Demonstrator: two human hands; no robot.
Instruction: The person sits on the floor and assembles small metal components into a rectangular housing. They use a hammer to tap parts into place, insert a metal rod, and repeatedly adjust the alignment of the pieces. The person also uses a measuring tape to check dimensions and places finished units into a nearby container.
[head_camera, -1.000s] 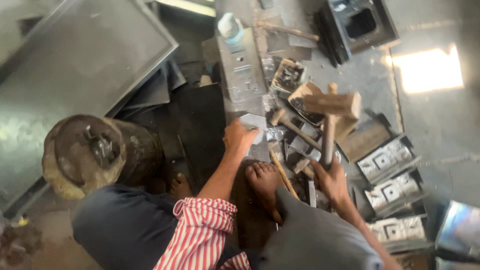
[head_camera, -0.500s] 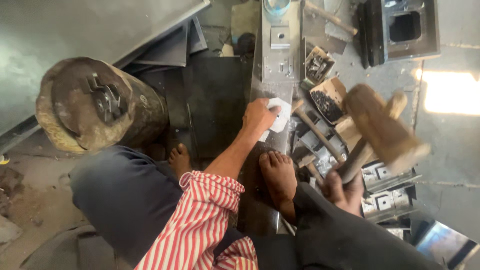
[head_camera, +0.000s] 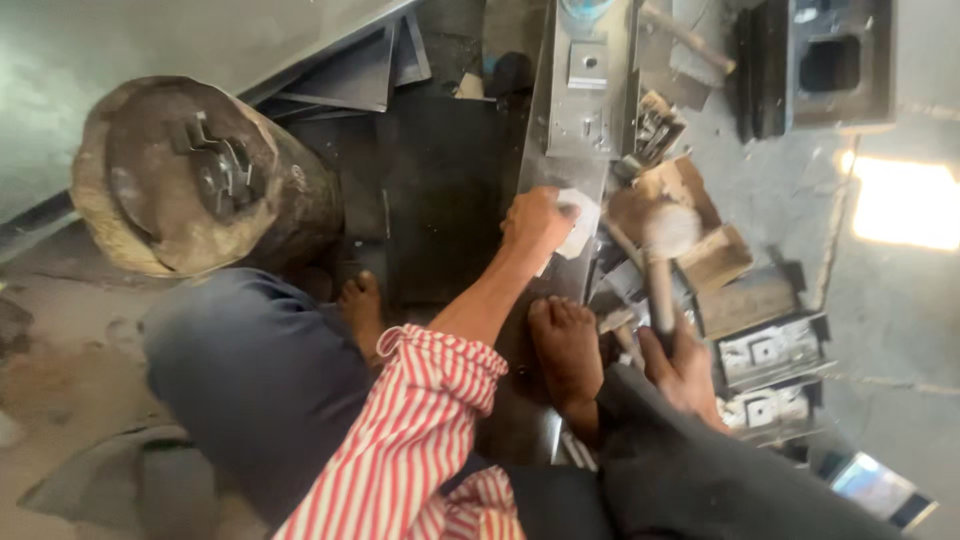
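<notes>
My left hand (head_camera: 533, 220) presses a small pale metal piece (head_camera: 578, 222) against a long grey steel bar (head_camera: 582, 110) that runs away from me along the floor. My right hand (head_camera: 682, 362) grips the wooden handle of a hammer (head_camera: 664, 250); its head is blurred and sits low, just right of the pale piece. My bare right foot (head_camera: 566, 345) rests on the near end of the bar, my left foot (head_camera: 360, 310) beside a dark sheet. My left sleeve is red and white striped.
A wooden stump (head_camera: 190, 175) with metal bits on top stands at the left. Wooden blocks (head_camera: 715, 258) and stamped metal plates (head_camera: 770, 350) lie right of the hammer. A black box frame (head_camera: 815, 65) sits far right. Large metal sheets (head_camera: 130, 45) lean at the back left.
The hammer was raised high half a second ago; its head has now swung down next to the pale piece. My left hand stays on the piece. The view has shifted slightly.
</notes>
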